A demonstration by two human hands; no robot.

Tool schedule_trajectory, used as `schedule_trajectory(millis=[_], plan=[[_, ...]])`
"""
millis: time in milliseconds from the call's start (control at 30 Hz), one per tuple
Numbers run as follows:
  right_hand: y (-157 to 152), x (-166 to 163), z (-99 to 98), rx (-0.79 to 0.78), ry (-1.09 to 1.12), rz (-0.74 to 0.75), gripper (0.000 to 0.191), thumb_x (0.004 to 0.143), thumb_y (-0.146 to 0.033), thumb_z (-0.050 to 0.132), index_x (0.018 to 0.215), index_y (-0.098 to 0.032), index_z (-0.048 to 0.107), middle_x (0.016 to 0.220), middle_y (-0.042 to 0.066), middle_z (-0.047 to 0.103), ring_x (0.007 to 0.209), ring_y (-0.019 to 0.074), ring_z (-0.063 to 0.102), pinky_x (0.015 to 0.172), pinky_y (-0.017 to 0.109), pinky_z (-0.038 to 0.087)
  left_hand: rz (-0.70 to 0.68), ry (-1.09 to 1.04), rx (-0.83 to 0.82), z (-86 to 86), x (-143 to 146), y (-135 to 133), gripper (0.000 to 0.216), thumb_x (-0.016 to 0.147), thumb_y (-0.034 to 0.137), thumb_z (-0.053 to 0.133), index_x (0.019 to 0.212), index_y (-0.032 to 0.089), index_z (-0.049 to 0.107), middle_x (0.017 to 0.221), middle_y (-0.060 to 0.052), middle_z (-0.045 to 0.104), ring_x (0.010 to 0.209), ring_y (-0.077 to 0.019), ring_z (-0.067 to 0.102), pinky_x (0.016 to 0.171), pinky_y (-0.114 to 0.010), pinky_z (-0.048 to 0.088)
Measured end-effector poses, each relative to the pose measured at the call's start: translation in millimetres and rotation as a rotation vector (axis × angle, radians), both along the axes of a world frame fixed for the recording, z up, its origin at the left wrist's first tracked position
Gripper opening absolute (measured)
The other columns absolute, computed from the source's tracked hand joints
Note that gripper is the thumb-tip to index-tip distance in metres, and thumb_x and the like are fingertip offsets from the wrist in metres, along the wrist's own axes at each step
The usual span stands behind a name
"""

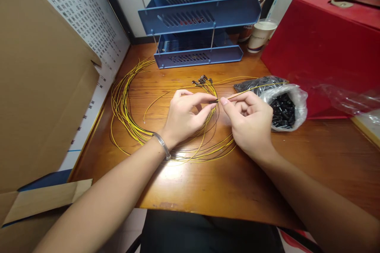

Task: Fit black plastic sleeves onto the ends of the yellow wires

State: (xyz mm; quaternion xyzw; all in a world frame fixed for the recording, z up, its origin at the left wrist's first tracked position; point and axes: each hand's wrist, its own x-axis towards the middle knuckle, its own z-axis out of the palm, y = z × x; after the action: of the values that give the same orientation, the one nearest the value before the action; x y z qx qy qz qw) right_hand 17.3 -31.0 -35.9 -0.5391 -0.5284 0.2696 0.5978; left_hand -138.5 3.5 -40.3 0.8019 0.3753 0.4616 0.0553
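Note:
My left hand [187,112] is closed in a pinch on a small black connector [213,102], held just above the table. Facing it, my right hand [251,120] pinches a thin yellow wire [234,95] between thumb and forefinger, close to the connector. Whether the wire's end sits inside the connector is too small to tell. Behind the fingers lies a cluster of black wire ends [203,80]. A loose coil of yellow and black wires [121,104] spreads across the table under and to the left of my hands.
On the right stand an open plastic bag [301,104] of small black parts and a second dark bag [242,86]. Behind are a blue tiered tray [198,57], a paper cup [258,39] and a red box [320,55]. Cardboard [44,87] borders the left side.

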Motion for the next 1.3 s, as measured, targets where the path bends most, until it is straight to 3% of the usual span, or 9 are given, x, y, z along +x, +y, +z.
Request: schedule_trajectory(millis=[500, 667, 800, 1133, 1300], plan=[[1.0, 0.7, 1.6, -0.077, 0.001, 0.067, 0.013, 0.082, -0.021, 0.070, 0.072, -0.018, 0.063, 0.046, -0.009, 0.039, 0.042, 0.0063, 0.033, 0.042, 0.022, 0.024, -0.021, -0.010, -0.016, 1.2, 1.1, -1.9, 0.005, 0.086, 0.022, 0.074, 0.091, 0.024, 0.077, 0.082, 0.004, 0.080, 0.068, -0.0119, 0.065, 0.086, -0.031, 0.047], [3.4, 2.0, -0.2, -0.147, 0.208, 0.150, 0.017, 0.082, -0.033, 0.072, 0.084, -0.019, 0.063, 0.048, -0.010, 0.037, 0.042, 0.0063, 0.027, 0.041, 0.023, 0.018, -0.007, -0.007, -0.035, 0.5, 0.2, -1.6, 0.006, 0.088, 0.027, 0.073, 0.092, 0.025, 0.077, 0.085, 0.003, 0.080, 0.071, -0.0133, 0.067, 0.087, -0.032, 0.047], [7.0, 4.0, -2.8, -0.163, 0.337, 0.141, 0.024, 0.079, -0.038, 0.075, 0.081, -0.020, 0.058, 0.047, -0.012, 0.034, 0.041, 0.0057, 0.022, 0.041, 0.024, 0.015, 0.021, -0.004, -0.044, -0.4, -0.1, -1.3, 0.007, 0.088, 0.029, 0.073, 0.092, 0.025, 0.077, 0.085, 0.002, 0.080, 0.072, -0.0141, 0.067, 0.086, -0.033, 0.047], [4.6, 1.4, -2.1, -0.175, 0.303, 0.176, 0.025, 0.078, -0.036, 0.077, 0.076, -0.019, 0.059, 0.047, -0.009, 0.044, 0.041, 0.0053, 0.028, 0.040, 0.023, 0.019, -0.005, -0.002, -0.031, 0.0, 0.6, -2.2, 0.006, 0.088, 0.026, 0.073, 0.092, 0.024, 0.077, 0.082, 0.002, 0.079, 0.071, -0.0133, 0.066, 0.086, -0.032, 0.047], [4.5, 1.0, -3.9, -0.204, 0.291, 0.205, 0.025, 0.078, -0.038, 0.077, 0.080, -0.019, 0.061, 0.048, -0.010, 0.042, 0.041, 0.0052, 0.027, 0.040, 0.023, 0.017, -0.003, 0.002, -0.045, 0.5, 0.5, -2.1, 0.006, 0.088, 0.027, 0.073, 0.091, 0.024, 0.077, 0.081, 0.002, 0.079, 0.070, -0.0137, 0.065, 0.086, -0.033, 0.047]])
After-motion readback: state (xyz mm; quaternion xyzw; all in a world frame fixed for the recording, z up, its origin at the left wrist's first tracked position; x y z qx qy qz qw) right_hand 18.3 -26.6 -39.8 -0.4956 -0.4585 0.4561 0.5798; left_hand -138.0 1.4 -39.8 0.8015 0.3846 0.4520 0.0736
